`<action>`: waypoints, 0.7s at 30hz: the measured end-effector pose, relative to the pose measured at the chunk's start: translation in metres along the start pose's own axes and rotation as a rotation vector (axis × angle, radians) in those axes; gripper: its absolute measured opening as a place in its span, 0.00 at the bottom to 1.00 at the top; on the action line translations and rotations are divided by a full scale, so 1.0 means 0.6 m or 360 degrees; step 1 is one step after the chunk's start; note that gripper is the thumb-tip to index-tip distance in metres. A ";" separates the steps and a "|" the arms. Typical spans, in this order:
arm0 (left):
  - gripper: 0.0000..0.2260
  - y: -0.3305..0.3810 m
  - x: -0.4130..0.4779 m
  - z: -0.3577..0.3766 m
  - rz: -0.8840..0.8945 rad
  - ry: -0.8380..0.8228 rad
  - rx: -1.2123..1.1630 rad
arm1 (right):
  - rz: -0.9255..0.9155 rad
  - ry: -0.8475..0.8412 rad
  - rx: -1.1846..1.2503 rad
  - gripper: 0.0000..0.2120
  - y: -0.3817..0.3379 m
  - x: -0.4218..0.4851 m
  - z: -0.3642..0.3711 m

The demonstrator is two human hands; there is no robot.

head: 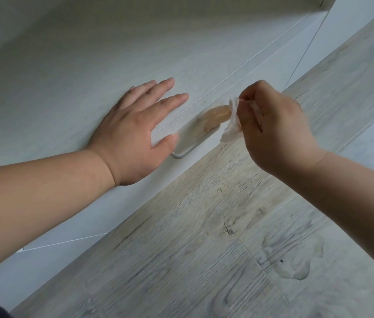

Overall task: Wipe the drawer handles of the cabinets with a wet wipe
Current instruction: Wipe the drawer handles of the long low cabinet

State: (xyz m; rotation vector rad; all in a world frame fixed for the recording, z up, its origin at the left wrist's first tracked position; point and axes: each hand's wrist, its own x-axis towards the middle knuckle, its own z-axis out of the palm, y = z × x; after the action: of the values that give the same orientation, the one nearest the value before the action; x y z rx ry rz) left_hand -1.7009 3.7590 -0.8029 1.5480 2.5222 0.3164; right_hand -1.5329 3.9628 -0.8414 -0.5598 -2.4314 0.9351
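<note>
Drawer handle (189, 140) sits low on the white drawer front (89, 76), mid-wipe — right grip (275, 131) pinches the wet wipe (233, 125) at its right end, left grip (133, 129) lies flat, released, on the front. Next, likely: draw the wipe leftward along the bar.

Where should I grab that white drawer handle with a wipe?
Pinch the handle bar along its free stretch between the left hand and the wet wipe, coming from the floor side: it stands off the drawer front, leaving a gap for fingers.
</note>
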 end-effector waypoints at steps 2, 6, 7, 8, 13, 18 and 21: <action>0.30 0.001 0.001 -0.001 -0.0002 -0.0005 0.0007 | 0.0075 -0.0073 0.0005 0.10 0.001 0.001 0.001; 0.30 0.002 0.000 -0.003 -0.0008 -0.0008 0.0012 | 0.0206 -0.0138 0.0109 0.10 -0.006 0.001 0.015; 0.30 0.003 0.000 -0.003 -0.0001 -0.0003 0.0013 | 0.0221 -0.0126 0.0113 0.10 -0.008 0.000 0.020; 0.30 0.002 0.000 -0.003 0.0005 0.0002 0.0010 | 0.0248 -0.0096 0.0110 0.10 -0.011 0.000 0.025; 0.30 0.001 -0.001 -0.002 0.0016 0.0000 0.0009 | 0.0364 0.0048 0.0044 0.09 -0.025 0.006 0.042; 0.30 0.002 0.001 -0.003 0.0032 0.0000 0.0015 | 0.0418 0.0042 0.0032 0.09 -0.040 0.003 0.048; 0.30 0.002 0.000 -0.004 0.0026 -0.0003 0.0023 | 0.0411 0.0016 0.0042 0.10 -0.044 -0.004 0.054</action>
State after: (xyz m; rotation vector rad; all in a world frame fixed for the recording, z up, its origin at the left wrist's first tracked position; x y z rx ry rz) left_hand -1.7005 3.7596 -0.8003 1.5737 2.5172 0.2995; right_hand -1.5543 3.9271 -0.8448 -0.8825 -2.3714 1.0619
